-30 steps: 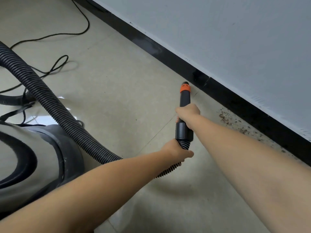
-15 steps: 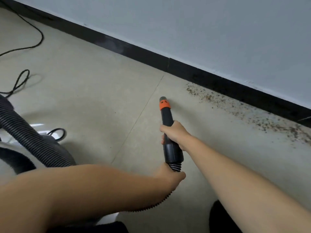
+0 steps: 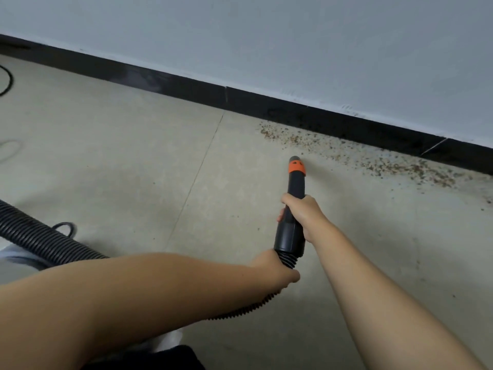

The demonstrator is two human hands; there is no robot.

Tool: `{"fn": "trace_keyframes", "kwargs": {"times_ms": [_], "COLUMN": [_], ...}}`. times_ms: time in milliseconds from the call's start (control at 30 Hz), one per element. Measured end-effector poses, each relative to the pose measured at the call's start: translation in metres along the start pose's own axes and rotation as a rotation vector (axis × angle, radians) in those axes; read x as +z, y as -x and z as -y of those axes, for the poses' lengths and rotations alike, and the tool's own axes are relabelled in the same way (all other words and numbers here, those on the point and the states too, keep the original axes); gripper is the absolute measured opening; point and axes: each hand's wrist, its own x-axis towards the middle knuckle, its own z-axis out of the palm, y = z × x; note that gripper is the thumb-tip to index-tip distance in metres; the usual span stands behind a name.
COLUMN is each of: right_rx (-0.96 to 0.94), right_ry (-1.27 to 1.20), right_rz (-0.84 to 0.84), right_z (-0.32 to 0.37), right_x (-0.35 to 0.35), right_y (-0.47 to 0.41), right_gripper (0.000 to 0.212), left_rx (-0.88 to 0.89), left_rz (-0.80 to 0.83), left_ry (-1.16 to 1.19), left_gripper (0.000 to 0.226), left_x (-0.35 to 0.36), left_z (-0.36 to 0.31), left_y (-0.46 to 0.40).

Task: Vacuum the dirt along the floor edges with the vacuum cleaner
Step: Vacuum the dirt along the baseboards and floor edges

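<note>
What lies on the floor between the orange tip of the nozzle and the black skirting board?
In the head view, brown dirt lies scattered on the floor tiles between the nozzle tip and the skirting board; nothing else is there.

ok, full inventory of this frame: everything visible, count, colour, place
vacuum nozzle: 1, black with orange band, centre, tip pointing at the dirt
ribbed hose: 1, black, from lower left to the nozzle's rear
dirt: 1 scattered strip, brown, on the floor along the baseboard, right of centre
baseboard: 1, black, foot of the wall
wall: 1, pale grey, top
floor: tiled, beige
cable: 1, black, far left edge
left hand: gripping the hose end
right hand: gripping the nozzle
</note>
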Motion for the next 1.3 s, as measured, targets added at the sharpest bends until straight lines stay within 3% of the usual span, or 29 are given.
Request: {"fn": "trace_keyframes", "kwargs": {"times_ms": [200, 300, 867, 1200, 1300], "right_rx": [0.031, 0.017, 0.06, 0.085, 0.087], "right_ry": [0.047, 0.068, -0.215, -0.143, -0.203], "right_rz": [0.146, 0.138, -0.206, -0.064, -0.101], "right_z": [0.027, 0.032, -0.015, -0.04, -0.041], "right_x": [0.015, 0.023, -0.08, -0.066, -0.076], "right_y": [-0.006, -0.009, -0.001, 0.029, 0.026], "right_gripper": [0.016, 0.019, 0.014, 0.015, 0.013], "left_rx": [-0.01, 0.005, 0.111, 0.06, 0.066], "left_rz": [-0.125, -0.132, 0.238, 0.304, 0.28], "left_ry": [0.067, 0.093, -0.091, -0.021, -0.04], "left_gripper": [0.014, 0.012, 0.016, 0.019, 0.018], "left_x": [-0.009, -0.015, 0.034, 0.046, 0.048], "left_z": [-0.013, -0.013, -0.029, 0.007, 0.0], "left_y": [-0.001, -0.003, -0.016, 0.01, 0.006]}}
